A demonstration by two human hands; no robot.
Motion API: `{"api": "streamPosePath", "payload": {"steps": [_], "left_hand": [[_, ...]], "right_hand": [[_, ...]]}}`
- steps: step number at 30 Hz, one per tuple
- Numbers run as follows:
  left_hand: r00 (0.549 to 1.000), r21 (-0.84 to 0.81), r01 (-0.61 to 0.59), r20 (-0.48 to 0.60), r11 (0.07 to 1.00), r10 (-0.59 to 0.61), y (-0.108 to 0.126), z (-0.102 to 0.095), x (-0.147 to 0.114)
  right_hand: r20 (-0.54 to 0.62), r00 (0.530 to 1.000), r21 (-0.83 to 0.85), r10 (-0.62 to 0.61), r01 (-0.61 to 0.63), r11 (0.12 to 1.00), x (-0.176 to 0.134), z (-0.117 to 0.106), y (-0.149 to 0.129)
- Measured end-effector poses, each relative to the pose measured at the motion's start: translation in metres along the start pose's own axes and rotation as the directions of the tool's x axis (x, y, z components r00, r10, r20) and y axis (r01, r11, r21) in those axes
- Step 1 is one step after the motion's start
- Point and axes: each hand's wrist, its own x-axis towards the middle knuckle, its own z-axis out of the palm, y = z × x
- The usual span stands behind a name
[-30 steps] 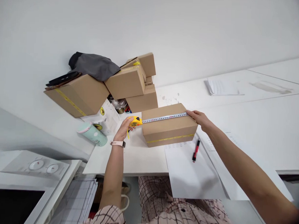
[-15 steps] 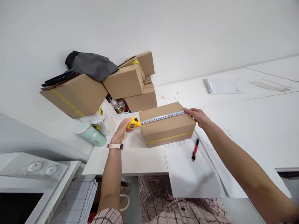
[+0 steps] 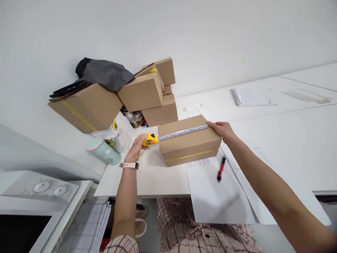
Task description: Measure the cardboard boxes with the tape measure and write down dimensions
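Note:
A closed cardboard box [image 3: 190, 145] with a yellow stripe along its front side sits on the white table in front of me. My left hand [image 3: 138, 147] grips the yellow tape measure [image 3: 150, 139] by its case, at the box's left end. The silver blade [image 3: 182, 133] runs out across the top face to the right edge. There my right hand [image 3: 222, 130] pinches the blade's end against the box, with its fingers partly hidden behind the corner. Right of the box, a red and black marker [image 3: 221, 169] lies on printed paper sheets [image 3: 218, 198].
More cardboard boxes [image 3: 142, 92] are piled at the back left, with a grey cloth [image 3: 105, 74] over them. A mint-green bottle [image 3: 104, 151] lies tilted beside a white carton [image 3: 121, 134]. A white appliance with knobs [image 3: 41, 188] stands at lower left. Papers [image 3: 252, 96] lie farther back.
Both hands keep their hold on the tape measure, and the blade stays stretched over the box. The whole view has shifted very slightly; nothing else visibly differs.

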Motion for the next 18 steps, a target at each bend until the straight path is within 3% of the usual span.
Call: {"api": "streamPosePath", "payload": {"steps": [6,9,12,15,18], "left_hand": [[1.0,0.001,0.011,-0.005,1.0,-0.011,-0.005,0.001,0.003],[0.999,0.007,0.013,-0.035,1.0,-0.013,0.0,0.002,0.002],[1.0,0.025,-0.017,-0.014,1.0,0.017,0.011,0.004,-0.015],[0.977,0.055,-0.002,0.215,0.998,-0.009,0.019,0.02,-0.056],[0.84,-0.015,0.183,0.522,0.983,-0.149,0.006,0.065,-0.107]], "right_hand": [[-0.011,0.999,-0.049,-0.03,0.029,0.998,0.005,0.001,0.004],[-0.037,0.996,-0.197,-0.078,0.069,0.978,0.011,0.001,0.004],[-0.06,0.986,-0.347,-0.158,0.128,0.929,0.017,-0.002,0.004],[-0.01,0.958,-0.254,-0.286,0.274,0.927,0.019,-0.008,0.0],[0.103,0.894,-0.098,-0.436,0.446,0.89,0.019,-0.005,-0.011]]}}
